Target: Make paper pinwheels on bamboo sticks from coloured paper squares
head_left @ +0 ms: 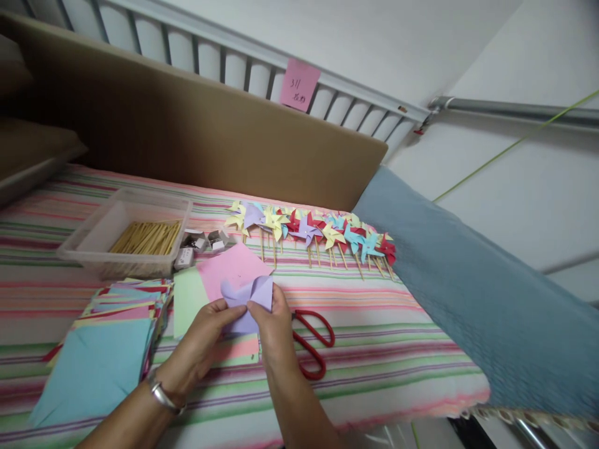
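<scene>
Both hands pinch the lilac folded paper square (248, 302): left hand (203, 343) at seven o'clock, right hand (276, 330) at five, equally near.

Scissors (312, 342) rt of hands; paper stack (105, 343) left; pinwheels (311, 229) behind.

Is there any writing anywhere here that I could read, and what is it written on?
"311": handwritten top line on the pink sticky note stuck to the white rail; this reading is uncertain.
Second handwritten line on the same note: too blurred to read.
Small grey packets beside the clear plastic tray: any print is too small to read.
No other text is visible.
</scene>
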Demonstrator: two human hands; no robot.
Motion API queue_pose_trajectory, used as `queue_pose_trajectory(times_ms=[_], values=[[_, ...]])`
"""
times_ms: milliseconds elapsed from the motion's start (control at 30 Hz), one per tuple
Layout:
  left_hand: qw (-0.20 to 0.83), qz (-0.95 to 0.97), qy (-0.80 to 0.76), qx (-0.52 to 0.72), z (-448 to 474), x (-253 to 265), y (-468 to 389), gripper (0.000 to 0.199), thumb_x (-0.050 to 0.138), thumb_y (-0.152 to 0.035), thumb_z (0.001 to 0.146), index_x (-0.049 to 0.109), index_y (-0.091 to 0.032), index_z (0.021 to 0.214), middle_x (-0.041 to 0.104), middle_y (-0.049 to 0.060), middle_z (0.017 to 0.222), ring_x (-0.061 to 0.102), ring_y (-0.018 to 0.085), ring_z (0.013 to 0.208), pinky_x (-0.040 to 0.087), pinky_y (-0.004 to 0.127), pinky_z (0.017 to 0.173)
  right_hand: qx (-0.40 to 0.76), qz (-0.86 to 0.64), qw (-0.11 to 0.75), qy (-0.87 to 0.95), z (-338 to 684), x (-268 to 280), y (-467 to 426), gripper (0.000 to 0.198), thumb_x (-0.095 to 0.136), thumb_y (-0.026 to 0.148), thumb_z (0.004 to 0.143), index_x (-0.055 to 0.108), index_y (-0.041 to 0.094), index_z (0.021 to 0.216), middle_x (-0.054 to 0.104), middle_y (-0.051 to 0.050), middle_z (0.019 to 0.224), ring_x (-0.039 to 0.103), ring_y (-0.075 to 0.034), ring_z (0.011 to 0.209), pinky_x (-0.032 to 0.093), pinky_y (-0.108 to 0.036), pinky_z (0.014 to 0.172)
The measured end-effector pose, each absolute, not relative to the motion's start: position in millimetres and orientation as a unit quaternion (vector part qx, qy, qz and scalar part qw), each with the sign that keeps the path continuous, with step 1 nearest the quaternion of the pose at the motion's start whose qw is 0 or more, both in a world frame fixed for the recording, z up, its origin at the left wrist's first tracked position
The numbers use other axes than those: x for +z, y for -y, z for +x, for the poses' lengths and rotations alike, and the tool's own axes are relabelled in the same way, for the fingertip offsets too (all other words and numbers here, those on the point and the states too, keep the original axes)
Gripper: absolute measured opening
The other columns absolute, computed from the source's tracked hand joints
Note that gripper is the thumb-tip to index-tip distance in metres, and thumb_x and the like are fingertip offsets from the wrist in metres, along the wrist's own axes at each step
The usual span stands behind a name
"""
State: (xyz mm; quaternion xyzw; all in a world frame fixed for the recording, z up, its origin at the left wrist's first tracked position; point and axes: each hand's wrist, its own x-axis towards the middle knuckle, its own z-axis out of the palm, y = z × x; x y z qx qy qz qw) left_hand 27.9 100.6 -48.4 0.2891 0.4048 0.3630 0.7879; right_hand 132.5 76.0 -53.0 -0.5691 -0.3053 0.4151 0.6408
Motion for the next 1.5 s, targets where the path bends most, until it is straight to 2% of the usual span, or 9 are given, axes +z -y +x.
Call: queue_pose_trajectory(times_ms=[233, 367, 467, 533, 600, 733, 833, 1200, 1500], values=[[0.774, 0.275, -0.419, 0.388, 24, -43, -104, 0.020, 0.078, -0.023, 0.054, 0.069, -0.013, 0.067, 0.067, 0.001, 0.055, 0.059, 0.013, 0.054, 0.045, 0.022, 0.058, 0.436, -0.557, 0.645, 0.289, 126, -57, -76, 0.039, 0.064, 0.016, 0.062, 0.057, 0.017, 0.100, 0.068, -0.002, 0.088, 0.062, -0.018, 0.077, 0.049, -0.028, 0.068], [0.763, 0.287, -0.440, 0.376, 17, -49, -112, 0.023, 0.078, -0.025, 0.053, 0.067, -0.012, 0.070, 0.067, 0.002, 0.057, 0.059, 0.015, 0.052, 0.046, 0.025, 0.054, 0.479, -0.537, 0.623, 0.307, 131, -54, -74, 0.042, 0.060, 0.017, 0.067, 0.052, 0.017, 0.109, 0.068, -0.002, 0.083, 0.063, -0.018, 0.070, 0.049, -0.029, 0.064], [0.753, 0.291, -0.466, 0.363, 7, -53, -121, 0.023, 0.076, -0.028, 0.055, 0.065, -0.013, 0.070, 0.067, 0.003, 0.058, 0.059, 0.016, 0.051, 0.047, 0.027, 0.051, 0.409, -0.592, 0.588, 0.370, 139, -53, -70, 0.042, 0.056, 0.018, 0.073, 0.050, 0.017, 0.114, 0.062, 0.000, 0.071, 0.059, -0.016, 0.061, 0.049, -0.028, 0.059], [0.750, 0.291, -0.472, 0.361, 1, -54, -127, 0.023, 0.076, -0.029, 0.055, 0.065, -0.013, 0.068, 0.067, 0.003, 0.058, 0.059, 0.017, 0.051, 0.047, 0.027, 0.051, 0.290, -0.622, 0.560, 0.464, 144, -51, -65, 0.035, 0.053, 0.017, 0.077, 0.054, 0.019, 0.112, 0.062, -0.002, 0.079, 0.060, -0.017, 0.071, 0.050, -0.031, 0.066], [0.747, 0.291, -0.469, 0.370, -2, -52, -130, 0.021, 0.077, -0.027, 0.054, 0.064, -0.013, 0.065, 0.067, 0.003, 0.058, 0.059, 0.016, 0.052, 0.047, 0.026, 0.052, 0.169, -0.613, 0.515, 0.576, 147, -49, -59, 0.031, 0.051, 0.013, 0.080, 0.060, 0.023, 0.107, 0.061, -0.006, 0.099, 0.057, -0.020, 0.094, 0.047, -0.037, 0.083], [0.745, 0.285, -0.468, 0.380, -4, -47, -131, 0.020, 0.076, -0.024, 0.054, 0.064, -0.014, 0.065, 0.067, 0.002, 0.059, 0.059, 0.015, 0.054, 0.046, 0.025, 0.054, 0.066, -0.575, 0.416, 0.701, 147, -45, -49, 0.035, 0.046, 0.006, 0.081, 0.064, 0.026, 0.103, 0.043, -0.007, 0.133, 0.035, -0.024, 0.125, 0.034, -0.043, 0.100], [0.743, 0.286, -0.474, 0.377, -3, -44, -130, 0.019, 0.076, -0.023, 0.054, 0.064, -0.014, 0.064, 0.067, 0.002, 0.058, 0.059, 0.015, 0.053, 0.045, 0.024, 0.054, 0.064, -0.575, 0.392, 0.715, 145, -45, -47, 0.030, 0.046, 0.006, 0.081, 0.065, 0.023, 0.096, 0.033, -0.006, 0.141, 0.025, -0.026, 0.132, 0.033, -0.045, 0.102], [0.745, 0.313, -0.468, 0.357, 4, -42, -123, 0.020, 0.077, -0.025, 0.051, 0.062, -0.014, 0.058, 0.064, 0.000, 0.051, 0.053, 0.011, 0.046, 0.039, 0.021, 0.048, 0.150, -0.616, 0.412, 0.655, 145, -44, -52, 0.007, 0.060, 0.018, 0.078, 0.065, 0.022, 0.076, 0.037, -0.005, 0.142, 0.025, -0.025, 0.133, 0.028, -0.045, 0.105], [0.750, 0.330, -0.452, 0.354, 14, -46, -116, 0.020, 0.077, -0.023, 0.050, 0.059, -0.014, 0.051, 0.056, -0.004, 0.043, 0.044, 0.007, 0.040, 0.029, 0.018, 0.043, 0.152, -0.674, 0.408, 0.597, 139, -42, -56, 0.009, 0.058, 0.019, 0.078, 0.063, 0.019, 0.070, 0.040, -0.010, 0.140, 0.026, -0.026, 0.133, 0.024, -0.047, 0.105]])
